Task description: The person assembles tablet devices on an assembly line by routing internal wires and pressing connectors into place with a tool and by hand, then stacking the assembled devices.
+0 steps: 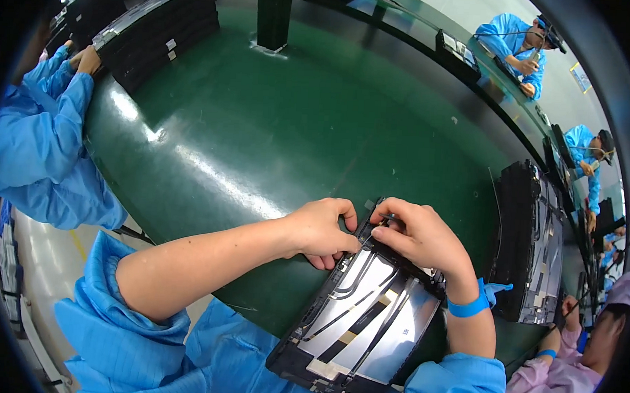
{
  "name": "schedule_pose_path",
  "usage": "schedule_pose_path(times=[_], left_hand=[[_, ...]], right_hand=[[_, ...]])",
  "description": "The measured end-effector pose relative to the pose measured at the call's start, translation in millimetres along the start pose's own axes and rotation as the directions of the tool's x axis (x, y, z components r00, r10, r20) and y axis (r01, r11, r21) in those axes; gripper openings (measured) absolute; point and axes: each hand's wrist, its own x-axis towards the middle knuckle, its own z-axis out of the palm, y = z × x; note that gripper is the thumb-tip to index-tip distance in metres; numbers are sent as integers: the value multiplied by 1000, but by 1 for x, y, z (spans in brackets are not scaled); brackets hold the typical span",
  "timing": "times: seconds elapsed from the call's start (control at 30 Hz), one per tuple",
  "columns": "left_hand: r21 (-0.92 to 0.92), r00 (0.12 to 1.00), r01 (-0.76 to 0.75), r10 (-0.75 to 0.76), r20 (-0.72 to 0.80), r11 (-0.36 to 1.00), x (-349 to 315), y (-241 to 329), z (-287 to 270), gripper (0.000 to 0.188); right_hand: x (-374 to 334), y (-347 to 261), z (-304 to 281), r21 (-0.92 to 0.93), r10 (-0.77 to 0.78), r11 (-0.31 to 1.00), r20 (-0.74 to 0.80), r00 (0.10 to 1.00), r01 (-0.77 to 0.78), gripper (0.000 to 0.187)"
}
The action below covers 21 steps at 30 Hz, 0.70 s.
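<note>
A flat black-framed electronic panel with a silver inner sheet and black cables lies tilted before me, its lower end close to my body. My left hand grips the frame's upper left edge, thumb on top and the other fingers curled beside and under it. Over the upper end, my right hand is closed in a pinch between thumb and forefinger. A small dark piece shows at those fingertips, but its kind is unclear. A blue band circles my right wrist.
The green tabletop stretches ahead, with a dark post rising from it. Black trays stand stacked at the far left. To the right is another stack of black-framed panels. Co-workers sit at the left, far right and near right.
</note>
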Motion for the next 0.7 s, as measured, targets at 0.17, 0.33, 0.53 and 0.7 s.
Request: schedule_pose_path(times=[0.17,0.33,0.53,0.7], left_hand=[[-4,1000,4,-4,-8,1000,-1,-1,-1,32],[8,996,-2,3,-86,1000,-2,-1,3,28],[720,519,-499,832,-198,482,-4,-36,27,22],[877,586,-402,810,25,263,-16,-41,30,26]], right_hand=[[3,2,-1,-27,-13,1000,75,997,15,17],[1,4,7,-41,57,997,-27,998,-58,19],[-1,5,10,-46,84,995,-62,995,-87,19],[-1,9,13,-85,44,995,-100,994,-52,18]])
